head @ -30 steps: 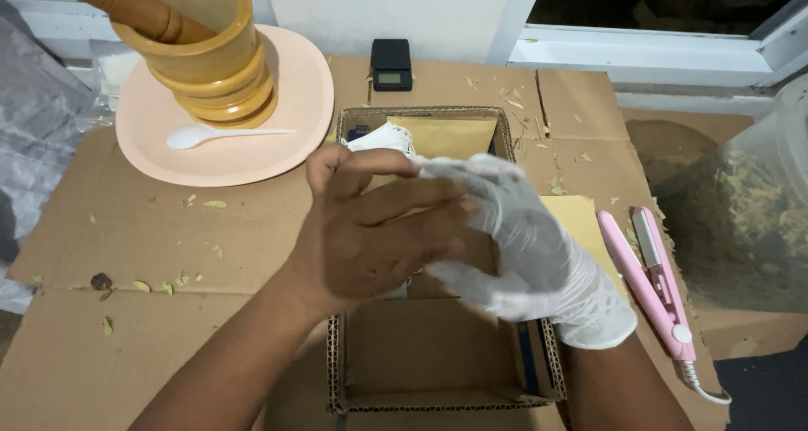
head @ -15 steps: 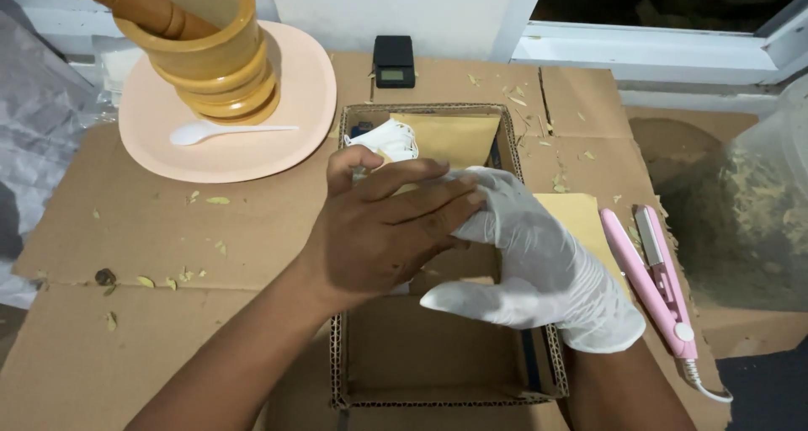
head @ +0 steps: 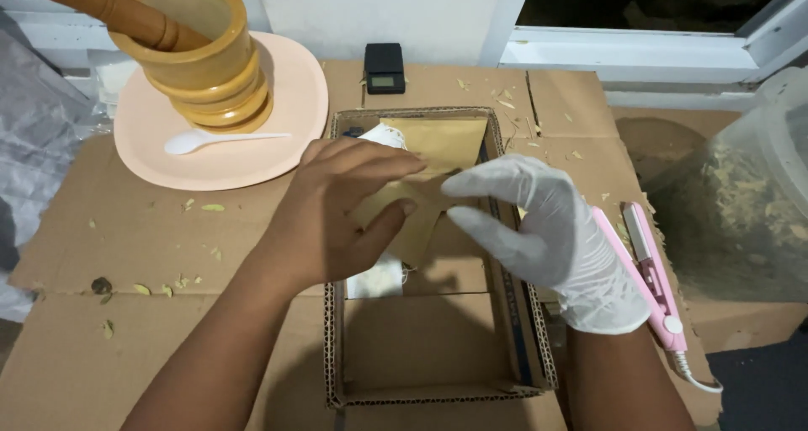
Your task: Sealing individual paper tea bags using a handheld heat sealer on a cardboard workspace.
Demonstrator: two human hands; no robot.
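Observation:
Over an open shallow cardboard box (head: 522, 347), my bare left hand (head: 337, 212) and my right hand (head: 547, 229), in a white glove, hold a brown paper pouch (head: 408, 216) between them. The left thumb and fingers pinch the pouch's left side; the gloved fingertips touch its top right edge. More brown pouches (head: 446, 136) lie at the far end of the box, with small white packets (head: 374, 275) under and behind my left hand.
A wooden mortar (head: 206, 61) with a pestle (head: 101, 6) stands on a peach plate (head: 278, 136) beside a white plastic spoon (head: 215, 139). A small black scale (head: 385, 67) sits at the back. A pink heat sealer (head: 644, 271) lies to the right, by a clear bag of dried herb (head: 741, 212).
My hands have come apart: the left hand no longer covers the gloved right hand. The brown pouch now shows between them, and the right hand has shifted to the right.

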